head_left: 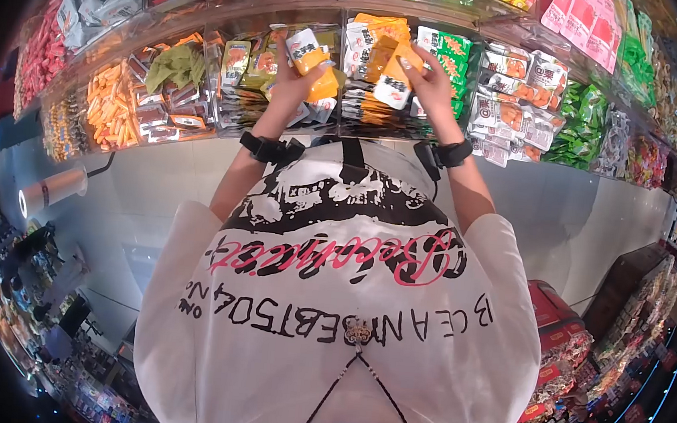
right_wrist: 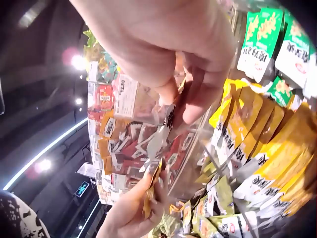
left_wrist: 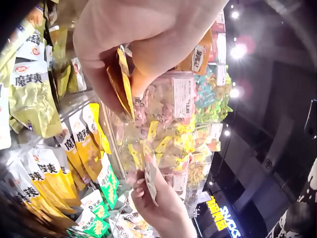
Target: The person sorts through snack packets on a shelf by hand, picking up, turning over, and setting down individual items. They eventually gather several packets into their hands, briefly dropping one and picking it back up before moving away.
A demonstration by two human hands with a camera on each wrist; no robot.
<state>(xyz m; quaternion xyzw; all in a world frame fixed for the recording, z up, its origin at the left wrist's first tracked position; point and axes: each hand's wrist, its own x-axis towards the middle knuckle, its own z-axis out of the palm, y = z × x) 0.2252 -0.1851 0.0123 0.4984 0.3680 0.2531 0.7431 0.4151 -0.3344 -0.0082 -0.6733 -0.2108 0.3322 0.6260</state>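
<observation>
My left hand (head_left: 290, 88) pinches yellow-and-white snack packets (head_left: 310, 54) above the snack bins. In the left wrist view, the left hand (left_wrist: 143, 44) has a yellow packet (left_wrist: 121, 84) between thumb and fingers, seen edge-on. My right hand (head_left: 434, 89) holds a yellow-and-white packet (head_left: 398, 78) over the bin of similar yellow packets (head_left: 355, 100). From the right wrist, the right hand (right_wrist: 173, 44) pinches its packet (right_wrist: 171, 116) near one edge. The two hands are apart, and each packet is tilted.
Green-and-white packets (head_left: 453, 56) fill the bin to the right, with white packets (head_left: 517, 106) beyond. Olive packets (head_left: 238, 66) and orange-wrapped snacks (head_left: 110, 103) lie to the left. Clear dividers separate the bins. A price card (left_wrist: 182, 97) stands behind them.
</observation>
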